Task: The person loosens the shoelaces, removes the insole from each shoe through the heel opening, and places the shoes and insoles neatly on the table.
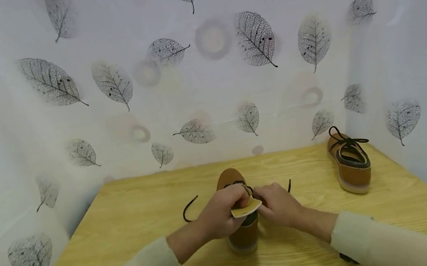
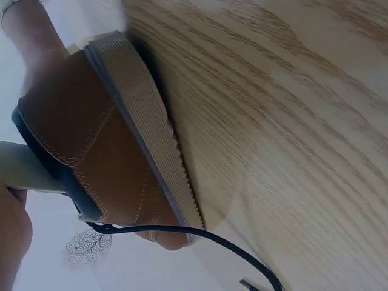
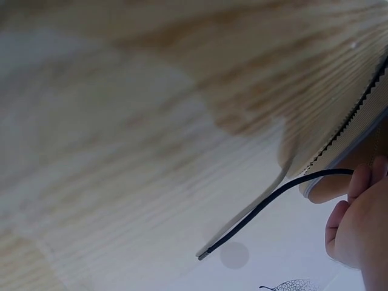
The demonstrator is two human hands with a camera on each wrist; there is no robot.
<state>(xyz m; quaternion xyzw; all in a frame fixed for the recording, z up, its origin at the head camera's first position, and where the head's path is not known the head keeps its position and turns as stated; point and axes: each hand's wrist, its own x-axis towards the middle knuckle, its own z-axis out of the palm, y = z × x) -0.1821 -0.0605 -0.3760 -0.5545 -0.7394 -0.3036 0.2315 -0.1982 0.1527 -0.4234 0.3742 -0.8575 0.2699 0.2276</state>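
A brown leather shoe (image 1: 246, 238) stands on the table with its toe pointing away from me. My left hand (image 1: 222, 209) grips a tan flap (image 1: 247, 208) with a pale edge, which looks like the shoe's tongue and rises from the opening. Against the shoe's right side, my right hand (image 1: 280, 203) has its fingers curled at the edge by the lacing. What exactly those fingertips pinch is hidden. One dark lace end (image 2: 227, 241) trails out on the left side. The other lace end (image 3: 273, 200) comes out past my right fingers.
A matching brown shoe (image 1: 355, 174), its dark laces tied in a bow, stands at the table's right edge. The wood-grain table (image 1: 144, 198) is bounded by a white curtain (image 1: 165, 89) with leaf prints at the back and both sides.
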